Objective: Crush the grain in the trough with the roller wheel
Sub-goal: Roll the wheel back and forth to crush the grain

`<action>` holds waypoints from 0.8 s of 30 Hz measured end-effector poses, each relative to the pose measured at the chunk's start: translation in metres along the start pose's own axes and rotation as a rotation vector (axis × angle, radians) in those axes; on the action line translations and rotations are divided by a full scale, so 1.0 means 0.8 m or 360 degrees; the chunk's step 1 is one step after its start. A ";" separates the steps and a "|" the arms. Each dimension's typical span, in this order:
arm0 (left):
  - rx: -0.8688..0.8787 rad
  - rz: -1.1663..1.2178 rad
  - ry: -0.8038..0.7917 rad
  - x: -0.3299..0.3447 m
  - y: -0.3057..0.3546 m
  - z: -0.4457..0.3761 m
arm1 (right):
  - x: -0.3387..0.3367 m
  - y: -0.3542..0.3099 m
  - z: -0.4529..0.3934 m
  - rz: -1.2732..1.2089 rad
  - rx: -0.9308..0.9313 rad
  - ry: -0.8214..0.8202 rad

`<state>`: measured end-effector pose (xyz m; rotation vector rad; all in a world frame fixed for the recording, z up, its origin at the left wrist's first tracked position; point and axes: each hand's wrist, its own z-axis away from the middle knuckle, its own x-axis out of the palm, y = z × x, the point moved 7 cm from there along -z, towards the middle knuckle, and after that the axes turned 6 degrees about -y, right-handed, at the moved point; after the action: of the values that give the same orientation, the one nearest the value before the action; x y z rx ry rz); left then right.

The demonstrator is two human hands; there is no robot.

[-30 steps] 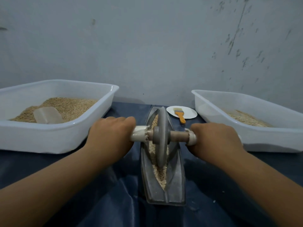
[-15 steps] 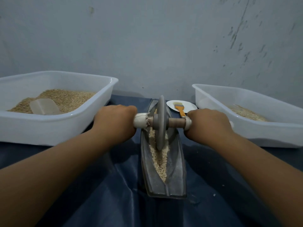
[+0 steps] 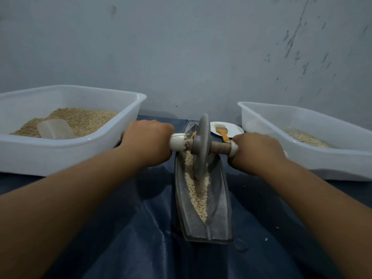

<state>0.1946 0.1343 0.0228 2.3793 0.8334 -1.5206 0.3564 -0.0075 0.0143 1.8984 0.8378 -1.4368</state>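
Two hands on the axle, one per side. Left hand (image 3: pixel 148 142) curled round the white-capped left end of the axle (image 3: pixel 218 147); right hand (image 3: pixel 256 151) curled round the right end, knuckles up. Both grips closed on it.

Roller wheel (image 3: pixel 202 146): grey disc, upright, rim seated in the groove of the trough (image 3: pixel 220 214), in its far half. Grain (image 3: pixel 198 195) lies along the groove from the wheel to the near tip; some shows beyond the wheel on its left side.

Edges and room:
- Trough narrow, boat-shaped, long axis running away from the person on a dark blue sheet (image 3: pixel 128 238). Near end is bare metal short of the lip.
- Left tub (image 3: pixel 60 158), white, holding grain and a clear scoop (image 3: pixel 55 128), sits just beside the left hand; its near corner is close to the knuckles.
- Right tub (image 3: pixel 332 164), white, thin layer of grain, near the right hand.
- Small white plate (image 3: pixel 234 128) with an orange-handled brush (image 3: pixel 222 132) behind the trough's far end, between wheel and right tub.
- Wall (image 3: pixel 181 57) directly behind.
- Open sheet either side of the trough toward the person, under the forearms.

Versus one second ago: wheel has travelled away from the person, from mid-trough to the far part. More grain is exposed in the near groove. Hands keep the same grip.
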 end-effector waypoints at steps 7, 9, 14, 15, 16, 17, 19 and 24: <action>0.0121 -0.0152 0.0344 -0.015 0.007 0.049 | -0.004 0.007 0.033 0.0100 -0.0111 0.0121; 0.0098 -0.0136 0.0282 -0.013 0.004 0.039 | 0.000 0.009 0.025 0.0070 -0.0081 0.0075; -0.0008 -0.0024 -0.0119 -0.001 0.000 -0.013 | 0.013 0.006 -0.019 -0.0021 -0.0020 -0.0121; 0.0000 -0.0042 -0.0120 -0.002 0.001 -0.015 | 0.016 0.008 -0.020 -0.0039 -0.0029 -0.0151; 0.0018 -0.0078 -0.0097 -0.003 0.001 -0.013 | 0.018 0.010 -0.018 -0.0060 -0.0040 -0.0177; 0.0049 -0.0113 -0.0046 -0.004 0.002 -0.007 | 0.020 0.013 -0.012 -0.0077 -0.0052 -0.0185; 0.0108 -0.0160 0.0081 -0.002 0.003 0.006 | 0.021 0.018 0.001 -0.0058 -0.0080 -0.0117; 0.0018 0.0002 -0.0034 0.017 -0.010 -0.001 | 0.006 0.007 -0.017 0.0051 -0.0101 -0.0051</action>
<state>0.1952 0.1462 0.0125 2.3670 0.8212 -1.5513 0.3697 0.0002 0.0130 1.8288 0.8246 -1.4012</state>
